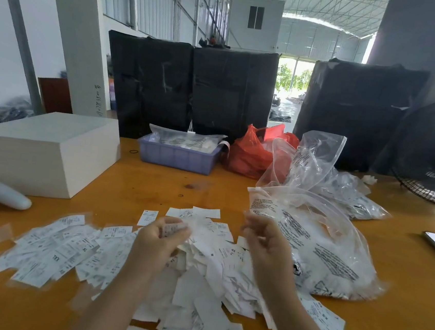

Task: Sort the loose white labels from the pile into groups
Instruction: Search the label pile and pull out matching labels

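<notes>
The loose white labels (199, 278) lie heaped on the orange counter (396, 318) right under the hands, with a flatter group (60, 245) fanned out to the left — thin, light slips that look apt to slide and cling, best pinched by an edge. The left hand (160, 239) holds its grip pinched on a few labels, while the right hand (264, 242) hovers blurred, fingers loosely curled, seemingly holding nothing. Beyond, a printed clear bag (318, 245) crowds the pile's right edge — farther back sit a white box (43, 152) and a lilac tray (177, 155).

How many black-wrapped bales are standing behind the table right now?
3. Two black-wrapped bales stand side by side behind the purple basket: one on the left, one touching it. The third stands apart to the right, behind the clear bags. More may be hidden.
</notes>
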A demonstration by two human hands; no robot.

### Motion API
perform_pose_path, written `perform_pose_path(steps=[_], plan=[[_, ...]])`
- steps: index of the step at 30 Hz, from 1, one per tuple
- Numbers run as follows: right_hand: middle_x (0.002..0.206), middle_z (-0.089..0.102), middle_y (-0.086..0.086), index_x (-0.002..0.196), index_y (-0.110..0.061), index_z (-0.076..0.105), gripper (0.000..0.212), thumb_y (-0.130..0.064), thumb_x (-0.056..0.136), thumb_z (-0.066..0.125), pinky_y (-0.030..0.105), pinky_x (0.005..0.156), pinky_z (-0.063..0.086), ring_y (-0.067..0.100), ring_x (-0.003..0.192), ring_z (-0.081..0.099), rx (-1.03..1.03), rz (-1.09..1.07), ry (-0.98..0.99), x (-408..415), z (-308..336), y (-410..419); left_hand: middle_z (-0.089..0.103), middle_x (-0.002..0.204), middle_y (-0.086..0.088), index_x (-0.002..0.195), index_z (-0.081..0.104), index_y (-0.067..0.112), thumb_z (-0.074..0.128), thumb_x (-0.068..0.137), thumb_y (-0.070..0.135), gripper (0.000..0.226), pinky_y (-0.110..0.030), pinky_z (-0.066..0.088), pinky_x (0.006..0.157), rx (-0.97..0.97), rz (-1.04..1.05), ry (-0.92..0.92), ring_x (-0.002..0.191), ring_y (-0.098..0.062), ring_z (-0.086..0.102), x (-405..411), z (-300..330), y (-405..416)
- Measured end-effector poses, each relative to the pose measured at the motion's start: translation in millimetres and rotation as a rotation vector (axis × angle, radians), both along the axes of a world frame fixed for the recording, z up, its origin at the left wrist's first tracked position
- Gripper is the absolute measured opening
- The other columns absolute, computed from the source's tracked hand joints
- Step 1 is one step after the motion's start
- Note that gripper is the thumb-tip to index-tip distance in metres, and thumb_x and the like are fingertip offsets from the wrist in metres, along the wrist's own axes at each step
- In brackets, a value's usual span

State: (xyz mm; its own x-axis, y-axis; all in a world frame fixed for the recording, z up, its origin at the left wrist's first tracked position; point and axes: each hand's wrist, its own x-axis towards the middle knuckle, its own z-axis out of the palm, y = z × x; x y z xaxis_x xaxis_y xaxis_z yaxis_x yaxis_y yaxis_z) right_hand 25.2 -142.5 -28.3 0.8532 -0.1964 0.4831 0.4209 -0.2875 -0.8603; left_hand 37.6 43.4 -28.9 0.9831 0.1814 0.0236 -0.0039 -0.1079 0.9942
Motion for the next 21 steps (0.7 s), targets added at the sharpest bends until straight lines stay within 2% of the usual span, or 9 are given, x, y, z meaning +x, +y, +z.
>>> perform_pose_path(steps=[3,5,7,9,10,12,15,17,21], plan=[[0.089,0.065,-0.011,0.097,-0.023,0.065,0.021,-0.006,0.091,0.053,0.011,0.053,0.046,0.002,0.059,0.056,-0.070,-0.276,-0.046,19.6,10.4,-36.5,0.069,0.087,-0.003,0.100,0.059,0.021,0.066,0.086,0.024,0.016,-0.025,0.049,0.059,-0.031,0.140,0.026,0.080,-0.017,0.066,5.4,2.3,17.5],[0.105,0.065,-0.002,0.103,-0.017,0.066,0.024,-0.004,0.092,0.050,0.010,0.043,0.038,0.002,0.049,0.045,-0.185,-0.382,0.072,35.0,11.5,-63.3,0.066,0.089,-0.004,0.107,0.055,0.019,0.067,0.085,0.021,0.025,-0.027,0.048,0.058,0.035,0.170,0.051,0.080,-0.017,0.065,8.9,3.5,29.0],[0.125,0.059,0.004,0.110,-0.017,0.065,0.029,-0.003,0.091,0.047,0.011,0.042,0.037,0.000,0.053,0.046,-0.365,-0.446,0.237,45.7,9.5,-87.4,0.063,0.092,-0.003,0.114,0.052,0.022,0.069,0.084,0.018,0.035,-0.027,0.049,0.056,0.133,0.142,0.099,0.078,-0.016,0.064,11.1,4.4,36.2],[0.128,0.057,0.008,0.118,-0.015,0.060,0.034,-0.002,0.090,0.045,0.020,0.053,0.045,0.010,0.070,0.058,-0.509,-0.466,0.384,50.2,7.4,-103.6,0.059,0.092,-0.001,0.120,0.049,0.022,0.070,0.083,0.013,0.044,-0.029,0.051,0.050,0.215,0.108,0.173,0.076,-0.019,0.065,11.7,3.7,38.4],[0.127,0.056,0.009,0.122,-0.015,0.057,0.037,-0.001,0.089,0.046,0.027,0.064,0.050,0.018,0.085,0.061,-0.572,-0.465,0.446,51.7,5.8,-108.0,0.057,0.093,-0.001,0.123,0.047,0.022,0.070,0.082,0.011,0.048,-0.033,0.054,0.053,0.273,0.103,0.206,0.076,-0.021,0.065,12.0,2.1,38.1],[0.126,0.057,0.011,0.126,-0.015,0.054,0.041,-0.002,0.088,0.046,0.033,0.078,0.047,0.027,0.105,0.056,-0.685,-0.461,0.544,53.2,2.1,-110.1,0.058,0.106,-0.004,0.130,0.043,0.023,0.070,0.081,0.016,0.057,-0.042,0.057,0.074,0.497,0.101,0.262,0.085,-0.023,0.063,12.7,-1.9,36.4],[0.121,0.059,0.012,0.125,-0.014,0.055,0.041,-0.001,0.088,0.046,0.035,0.078,0.049,0.028,0.104,0.056,-0.737,-0.475,0.548,52.4,-0.4,-105.9,0.045,0.138,-0.005,0.136,0.035,0.027,0.070,0.078,0.036,0.068,-0.047,0.040,0.100,0.876,0.191,0.262,0.121,-0.028,0.045,14.0,-6.1,34.2],[0.119,0.060,0.012,0.122,-0.012,0.057,0.039,0.000,0.087,0.047,0.035,0.080,0.048,0.029,0.104,0.056,-0.759,-0.504,0.499,50.0,-0.3,-103.7,0.040,0.141,-0.005,0.136,0.036,0.028,0.066,0.079,0.045,0.066,-0.048,0.033,0.102,0.956,0.279,0.185,0.128,-0.030,0.035,13.2,-4.9,32.9],[0.112,0.062,0.006,0.113,-0.014,0.063,0.030,-0.004,0.087,0.053,0.031,0.076,0.046,0.025,0.100,0.056,-0.683,-0.527,0.445,44.5,0.8,-102.6,0.040,0.140,-0.004,0.133,0.040,0.030,0.063,0.082,0.048,0.059,-0.048,0.033,0.101,0.940,0.296,0.082,0.128,-0.029,0.033,13.9,-6.4,26.7]])
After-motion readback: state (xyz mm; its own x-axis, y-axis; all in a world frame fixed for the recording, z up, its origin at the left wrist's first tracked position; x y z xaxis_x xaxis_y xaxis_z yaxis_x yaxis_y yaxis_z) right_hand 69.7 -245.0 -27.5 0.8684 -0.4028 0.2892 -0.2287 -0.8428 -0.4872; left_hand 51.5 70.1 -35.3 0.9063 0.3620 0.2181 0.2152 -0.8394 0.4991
